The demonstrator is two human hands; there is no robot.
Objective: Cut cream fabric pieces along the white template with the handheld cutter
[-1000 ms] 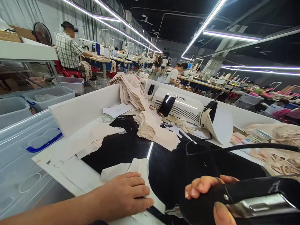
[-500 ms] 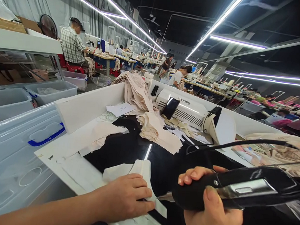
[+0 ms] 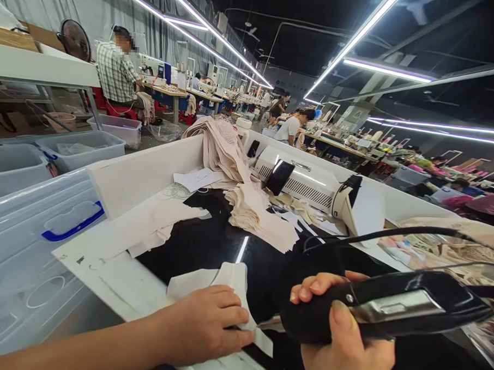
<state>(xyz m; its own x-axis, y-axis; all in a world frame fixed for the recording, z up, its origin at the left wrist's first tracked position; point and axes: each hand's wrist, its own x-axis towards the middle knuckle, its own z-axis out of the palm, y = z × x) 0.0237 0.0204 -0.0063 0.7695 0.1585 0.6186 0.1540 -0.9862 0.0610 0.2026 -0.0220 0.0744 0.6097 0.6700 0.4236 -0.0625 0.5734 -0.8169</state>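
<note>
My left hand (image 3: 210, 325) presses down on a white, curved piece (image 3: 235, 277) that looks like cut fabric, at the near side of the black table top (image 3: 212, 238). The fingers are bent and close together over the piece; the thumb is hidden. A pale strip of it sticks out past the fingertips. To the right, my right hand (image 3: 346, 347) is wrapped round the rounded end of a black corded hand tool (image 3: 430, 307) with a silver plate, thumb on top. The tool is held above the table. What lies under it is mostly hidden.
Stacked beige fabric pieces (image 3: 266, 216) lie behind my hands. A white slotted machine (image 3: 300, 182) with a phone (image 3: 279, 177) leaning on it stands at the back. Clear plastic bins (image 3: 27, 246) are on the left. Several people sit at sewing tables beyond.
The whole view has shifted slightly left. My hands keep their hold, and the black tool has turned only a little.
</note>
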